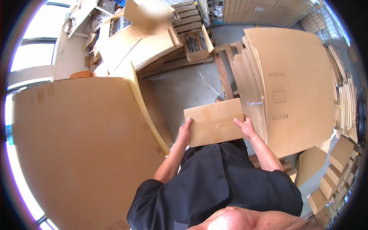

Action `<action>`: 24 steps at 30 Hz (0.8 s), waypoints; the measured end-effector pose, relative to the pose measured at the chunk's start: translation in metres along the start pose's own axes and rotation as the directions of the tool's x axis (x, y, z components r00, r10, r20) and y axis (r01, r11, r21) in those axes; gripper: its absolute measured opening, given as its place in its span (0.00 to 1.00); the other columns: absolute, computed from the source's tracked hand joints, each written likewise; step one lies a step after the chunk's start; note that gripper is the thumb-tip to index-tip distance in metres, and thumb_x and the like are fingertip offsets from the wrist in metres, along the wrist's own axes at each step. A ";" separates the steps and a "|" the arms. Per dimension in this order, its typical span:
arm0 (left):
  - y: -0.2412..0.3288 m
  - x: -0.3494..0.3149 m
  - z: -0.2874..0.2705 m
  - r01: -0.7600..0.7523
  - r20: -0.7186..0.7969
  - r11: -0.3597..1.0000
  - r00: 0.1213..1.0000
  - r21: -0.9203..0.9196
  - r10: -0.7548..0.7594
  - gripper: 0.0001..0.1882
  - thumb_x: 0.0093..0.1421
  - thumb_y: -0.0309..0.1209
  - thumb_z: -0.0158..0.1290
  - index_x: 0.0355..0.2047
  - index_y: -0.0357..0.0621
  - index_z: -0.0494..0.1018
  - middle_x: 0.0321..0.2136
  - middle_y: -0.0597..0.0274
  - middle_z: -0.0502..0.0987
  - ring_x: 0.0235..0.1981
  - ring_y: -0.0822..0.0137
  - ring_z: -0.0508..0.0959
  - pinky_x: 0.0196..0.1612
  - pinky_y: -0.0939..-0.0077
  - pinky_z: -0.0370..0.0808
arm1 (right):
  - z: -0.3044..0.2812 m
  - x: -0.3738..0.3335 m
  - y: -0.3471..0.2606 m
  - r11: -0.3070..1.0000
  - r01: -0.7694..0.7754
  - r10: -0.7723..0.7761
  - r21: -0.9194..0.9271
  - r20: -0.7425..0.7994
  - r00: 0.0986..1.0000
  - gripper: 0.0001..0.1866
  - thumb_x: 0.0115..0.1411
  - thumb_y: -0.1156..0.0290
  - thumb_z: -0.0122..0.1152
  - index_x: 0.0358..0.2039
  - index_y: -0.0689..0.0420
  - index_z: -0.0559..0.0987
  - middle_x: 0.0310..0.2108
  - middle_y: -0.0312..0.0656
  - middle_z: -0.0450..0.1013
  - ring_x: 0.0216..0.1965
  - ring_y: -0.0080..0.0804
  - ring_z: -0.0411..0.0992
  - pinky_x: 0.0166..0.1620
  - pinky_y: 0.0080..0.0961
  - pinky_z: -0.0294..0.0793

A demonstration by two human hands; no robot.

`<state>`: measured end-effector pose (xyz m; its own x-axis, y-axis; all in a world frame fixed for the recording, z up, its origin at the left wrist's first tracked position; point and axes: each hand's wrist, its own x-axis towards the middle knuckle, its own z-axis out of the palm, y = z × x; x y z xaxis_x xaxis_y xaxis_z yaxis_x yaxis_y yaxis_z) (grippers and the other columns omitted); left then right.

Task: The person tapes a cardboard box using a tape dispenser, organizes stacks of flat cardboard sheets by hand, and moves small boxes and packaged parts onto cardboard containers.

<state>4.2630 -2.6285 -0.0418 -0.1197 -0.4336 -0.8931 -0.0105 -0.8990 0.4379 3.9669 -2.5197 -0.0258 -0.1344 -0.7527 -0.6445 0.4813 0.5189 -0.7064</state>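
Holding a small closed cardboard box (215, 122) in front of our chest, we see its long axis run left-right, slightly tilted so the right end sits higher. It hangs in mid-air over the grey floor (184, 90), not resting on any worktop.

Our left hand (185, 131) clamps the box's left short end, thumb on top, fingers wrapped under the lower-left corner. Our right hand (246, 127) grips the right end, thumb laid across the top face near a tape seam, fingers hidden beneath. Both hands are closed on the box, one per end, so neither is nearer; box sits btwn them, touching both.

Outward from there: just right of the box, and partly behind it, a thick stack of flattened cartons (285, 88) stands on a wooden pallet (226, 73), its edge v. close to our right hand. To our left a big cardboard sheet (80, 149) fills most of the view, w/ a narrow leaning board (147, 111) btwn it and our left forearm. Farther off, beyond the floor gap, more flat cardboard lies piled on another pallet (153, 50), plus an open box of dark parts (196, 43). Smaller folded boxes (333, 172) are stacked low right.

Our dark shirt (218, 180) is right under the box.
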 end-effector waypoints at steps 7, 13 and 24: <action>0.062 0.057 0.031 0.023 -0.039 0.998 0.999 0.058 -0.020 0.37 0.56 0.54 0.54 0.44 0.24 0.70 0.38 0.46 0.76 0.36 0.59 0.79 0.40 0.63 0.76 | -0.007 0.071 -0.039 0.991 -0.037 0.026 -0.132 -0.088 0.996 0.25 0.57 0.64 0.62 0.52 0.61 0.69 0.45 0.41 0.72 0.45 0.28 0.70 0.48 0.26 0.70; 0.125 0.109 0.029 0.104 -0.052 0.994 0.993 0.019 -0.102 0.39 0.52 0.55 0.57 0.43 0.22 0.70 0.38 0.44 0.76 0.36 0.57 0.79 0.41 0.64 0.75 | 0.022 0.138 -0.079 0.960 -0.156 0.121 -0.233 -0.158 0.980 0.24 0.58 0.62 0.61 0.51 0.61 0.70 0.45 0.41 0.72 0.45 0.28 0.71 0.48 0.26 0.70; 0.320 0.261 -0.051 0.007 -0.131 0.994 0.991 0.113 0.008 0.40 0.51 0.54 0.59 0.45 0.22 0.69 0.42 0.46 0.75 0.41 0.59 0.76 0.45 0.63 0.74 | 0.147 0.353 -0.141 0.943 -0.145 0.120 -0.300 -0.100 0.988 0.26 0.57 0.59 0.60 0.52 0.62 0.70 0.46 0.42 0.72 0.47 0.28 0.70 0.50 0.27 0.68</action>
<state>4.2792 -3.0326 -0.1398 0.0112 -0.4451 -0.8954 -0.1231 -0.8893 0.4405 3.9785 -2.9183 -0.1111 -0.1616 -0.6410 -0.7503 0.2134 0.7196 -0.6608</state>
